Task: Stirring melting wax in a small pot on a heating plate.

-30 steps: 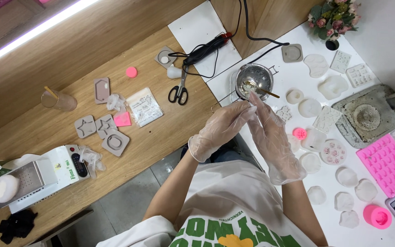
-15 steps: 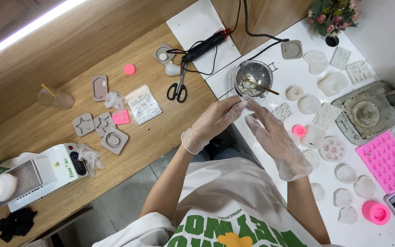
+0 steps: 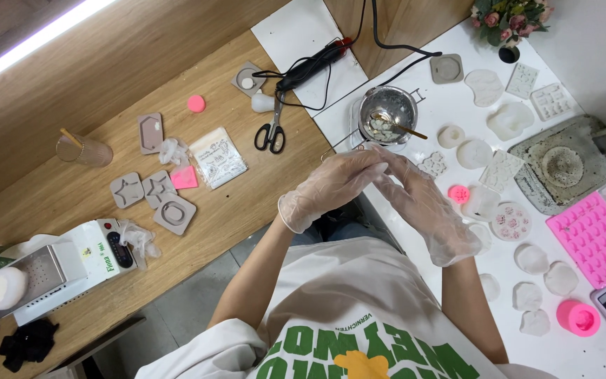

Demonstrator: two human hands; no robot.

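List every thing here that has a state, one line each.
left hand: gloved, empty, fingertips touching the right hand
right hand: gloved, empty
metal pot: upright, holds pale chunks and a spoon
scissors: shut, lying flat
clear cup: upright, stick inside
pink tray mould: lying flat, cavities up

Two gloved hands, left (image 3: 331, 186) and right (image 3: 422, 203). One metal pot (image 3: 387, 116) far centre, one pair of scissors (image 3: 272, 133). Five grey moulds on the wooden bench, like the star one (image 3: 127, 190). One pink mould tray (image 3: 594, 238) and one pink cup (image 3: 578, 317) on the right.
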